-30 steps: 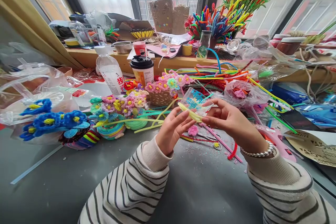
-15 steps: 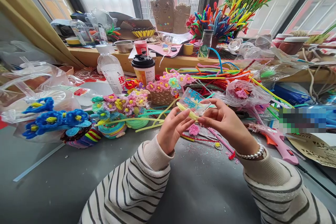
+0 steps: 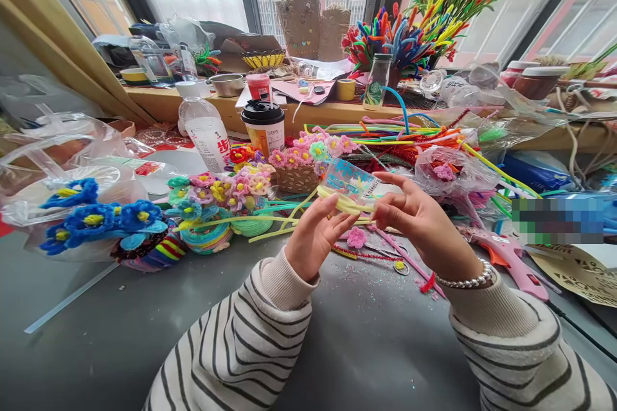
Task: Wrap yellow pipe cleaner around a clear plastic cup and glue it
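A bundle of pale yellow pipe cleaner is held between both hands, above the grey table. My left hand grips its left end, palm turned inward. The thumb and fingers of my right hand pinch its right end. Just behind the yellow piece is a clear packet with blue and white print, and its right part passes behind my right fingers. Below the hands, a pink crocheted-looking flower lies on the table beside scissors, partly covered by red tinsel stems.
Blue fuzzy flowers stand at the left, with pastel flowers nearer the middle. Behind are a water bottle and a lidded cup. A pink glue gun lies right. Colourful pipe cleaners spread along the back of the grey table.
The yellow piece has tipped to lie flatter, and its right end is a little lower. My right hand has shifted slightly right and down. More of the clear packet shows behind it.
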Demonstrator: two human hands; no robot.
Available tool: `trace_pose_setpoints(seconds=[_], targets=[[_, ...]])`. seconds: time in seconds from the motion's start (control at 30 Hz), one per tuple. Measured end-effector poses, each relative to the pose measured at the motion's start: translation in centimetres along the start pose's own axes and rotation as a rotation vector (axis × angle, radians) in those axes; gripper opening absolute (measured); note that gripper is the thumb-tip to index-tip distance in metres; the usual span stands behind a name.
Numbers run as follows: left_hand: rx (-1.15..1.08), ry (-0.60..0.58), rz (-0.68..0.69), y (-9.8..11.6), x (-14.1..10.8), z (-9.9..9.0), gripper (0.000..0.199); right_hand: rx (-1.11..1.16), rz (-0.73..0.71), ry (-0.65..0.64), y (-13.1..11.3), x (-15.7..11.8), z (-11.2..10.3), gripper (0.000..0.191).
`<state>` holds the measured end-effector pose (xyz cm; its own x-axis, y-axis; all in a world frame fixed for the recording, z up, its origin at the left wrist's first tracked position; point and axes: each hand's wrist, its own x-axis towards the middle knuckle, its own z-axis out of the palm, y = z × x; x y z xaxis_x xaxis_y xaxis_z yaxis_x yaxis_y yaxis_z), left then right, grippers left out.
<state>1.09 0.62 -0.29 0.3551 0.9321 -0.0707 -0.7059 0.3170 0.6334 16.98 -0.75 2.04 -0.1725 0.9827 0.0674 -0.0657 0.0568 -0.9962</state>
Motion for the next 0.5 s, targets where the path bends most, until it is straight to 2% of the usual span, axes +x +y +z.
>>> trace_pose_setpoints(seconds=[0.23, 0.5], targets=[[-0.035, -0.015, -0.021, -0.06, 0.0, -0.2, 0.026, 0.038, 0.018, 0.03, 0.26, 0.17, 0.11, 0.043], [-0.087, -0.035, -0.096, -0.17, -0.01, -0.18, 0.032, -0.001, 0.031, 0.047, 0.45, 0.24, 0.15, 0.045]])
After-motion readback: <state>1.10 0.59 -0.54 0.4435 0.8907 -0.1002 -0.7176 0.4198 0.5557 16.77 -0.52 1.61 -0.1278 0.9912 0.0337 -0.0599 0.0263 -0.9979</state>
